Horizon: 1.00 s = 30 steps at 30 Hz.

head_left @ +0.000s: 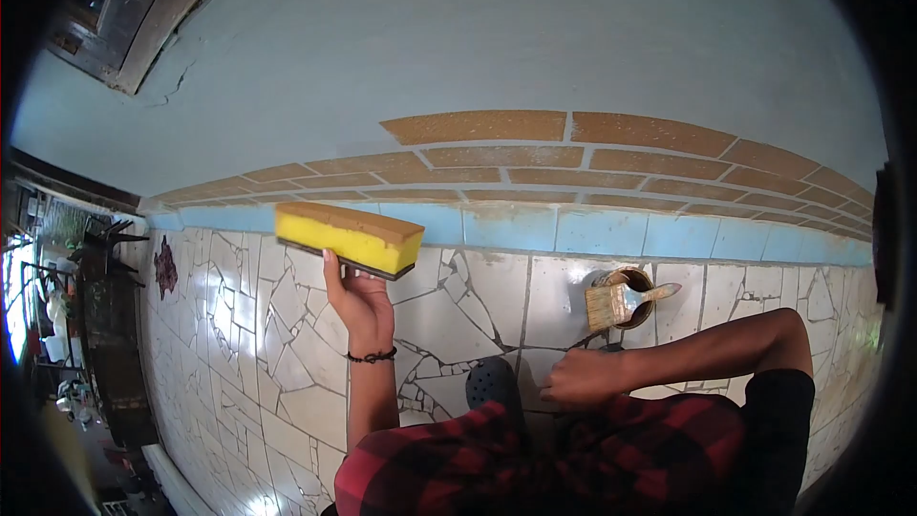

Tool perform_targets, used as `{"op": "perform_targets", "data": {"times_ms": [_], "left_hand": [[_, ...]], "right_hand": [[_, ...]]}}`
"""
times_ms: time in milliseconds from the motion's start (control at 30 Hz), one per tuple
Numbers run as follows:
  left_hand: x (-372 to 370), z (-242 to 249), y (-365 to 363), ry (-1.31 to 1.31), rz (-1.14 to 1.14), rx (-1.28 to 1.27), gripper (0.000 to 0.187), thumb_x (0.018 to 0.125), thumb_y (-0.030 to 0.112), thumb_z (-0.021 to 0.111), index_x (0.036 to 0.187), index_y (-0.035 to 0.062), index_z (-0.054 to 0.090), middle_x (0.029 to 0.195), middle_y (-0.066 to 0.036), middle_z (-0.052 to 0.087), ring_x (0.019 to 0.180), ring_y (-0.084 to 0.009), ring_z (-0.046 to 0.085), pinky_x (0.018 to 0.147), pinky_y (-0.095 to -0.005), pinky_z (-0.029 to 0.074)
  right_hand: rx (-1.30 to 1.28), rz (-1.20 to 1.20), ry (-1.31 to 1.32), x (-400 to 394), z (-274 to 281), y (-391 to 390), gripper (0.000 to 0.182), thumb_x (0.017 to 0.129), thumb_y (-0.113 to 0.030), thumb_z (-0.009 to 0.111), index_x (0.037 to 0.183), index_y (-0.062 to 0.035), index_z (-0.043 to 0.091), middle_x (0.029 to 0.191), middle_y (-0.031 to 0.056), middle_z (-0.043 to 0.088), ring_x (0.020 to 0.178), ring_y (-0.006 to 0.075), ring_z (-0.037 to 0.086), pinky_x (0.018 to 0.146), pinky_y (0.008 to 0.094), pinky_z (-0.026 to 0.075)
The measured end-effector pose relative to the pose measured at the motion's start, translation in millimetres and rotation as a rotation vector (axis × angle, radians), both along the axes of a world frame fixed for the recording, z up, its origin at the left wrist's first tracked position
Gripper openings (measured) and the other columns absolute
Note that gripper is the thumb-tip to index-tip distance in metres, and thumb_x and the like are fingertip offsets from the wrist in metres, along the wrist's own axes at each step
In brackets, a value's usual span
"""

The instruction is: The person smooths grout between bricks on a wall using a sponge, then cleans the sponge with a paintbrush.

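My left hand [361, 304] holds up a yellow sponge block [344, 237] from below by its dark backing. The sponge's upper face is coated with brown paint, and it is in front of the wall's lower edge. My right hand [585, 377] is closed in a loose fist near my knee, with nothing visible in it. Beyond that hand, a paintbrush [621, 302] with a paint-stained handle lies across the rim of a small paint can [632, 277]. Brown brick shapes [497, 126] with pale gaps between them cover the lower part of the grey-blue wall [535, 29].
Light blue tiles [583, 231] run along the wall's foot. The floor [277, 344] is pale broken tile with dark joints. My dark clog [492, 384] rests on it. At far left are a dark chair [119, 244] and a reddish cloth-like thing [165, 268]; a wooden frame [124, 29] is at upper left.
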<state>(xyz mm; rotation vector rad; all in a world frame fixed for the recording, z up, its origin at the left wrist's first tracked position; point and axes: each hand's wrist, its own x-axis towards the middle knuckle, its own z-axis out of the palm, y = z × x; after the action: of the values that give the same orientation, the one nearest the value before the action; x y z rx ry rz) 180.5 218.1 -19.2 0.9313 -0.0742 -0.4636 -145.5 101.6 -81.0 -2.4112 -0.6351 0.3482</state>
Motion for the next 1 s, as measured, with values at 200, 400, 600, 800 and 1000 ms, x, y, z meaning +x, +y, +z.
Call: {"op": "perform_targets", "data": {"times_ms": [200,400,600,800,1000], "left_hand": [[9,5,9,0.385,-0.071,-0.007,0.063,0.093,0.037,0.077,0.130,-0.0056,0.050,0.129,-0.017,0.059,0.121,-0.0295,0.061,0.106,-0.0498,0.053],[13,24,22,0.404,-0.031,0.076,0.059,0.089,0.036,0.081,0.114,-0.0073,0.049,0.123,-0.022,0.059,0.118,-0.0345,0.064,0.105,-0.0501,0.056],[18,61,23,0.338,0.017,0.064,0.071,0.087,0.031,0.083,0.127,-0.0105,0.041,0.118,-0.021,0.061,0.114,-0.0352,0.066,0.106,-0.0467,0.057],[24,76,24,0.269,-0.036,0.112,0.063,0.089,0.031,0.081,0.120,-0.0094,0.045,0.122,-0.024,0.060,0.119,-0.0383,0.065,0.107,-0.0523,0.055],[49,87,21,0.202,-0.138,0.171,0.060,0.089,0.032,0.079,0.121,-0.0086,0.048,0.125,-0.025,0.059,0.118,-0.0393,0.065,0.103,-0.0517,0.058]], "right_hand": [[0.068,-0.084,-0.043,21,25,-3,0.020,0.086,-0.024,0.070,0.088,-0.0043,0.067,0.082,0.0155,0.070,0.079,0.0373,0.071,0.063,0.0481,0.056],[0.625,-0.314,-0.138,53,62,-12,0.025,0.090,-0.026,0.074,0.105,-0.0072,0.072,0.095,0.0116,0.073,0.086,0.0298,0.072,0.072,0.0441,0.058],[0.959,-0.604,-0.223,48,103,-57,0.017,0.088,-0.020,0.082,0.098,-0.0067,0.076,0.088,0.0035,0.077,0.070,0.0133,0.069,0.061,0.0289,0.051],[1.073,-0.647,-0.253,16,117,-86,0.010,0.086,-0.014,0.083,0.092,-0.0075,0.079,0.082,0.0009,0.075,0.069,0.0091,0.067,0.059,0.0260,0.047],[0.989,-0.621,-0.168,17,127,-83,0.009,0.087,-0.011,0.082,0.093,-0.0059,0.078,0.079,0.0008,0.074,0.067,0.0074,0.063,0.061,0.0247,0.045]]}}
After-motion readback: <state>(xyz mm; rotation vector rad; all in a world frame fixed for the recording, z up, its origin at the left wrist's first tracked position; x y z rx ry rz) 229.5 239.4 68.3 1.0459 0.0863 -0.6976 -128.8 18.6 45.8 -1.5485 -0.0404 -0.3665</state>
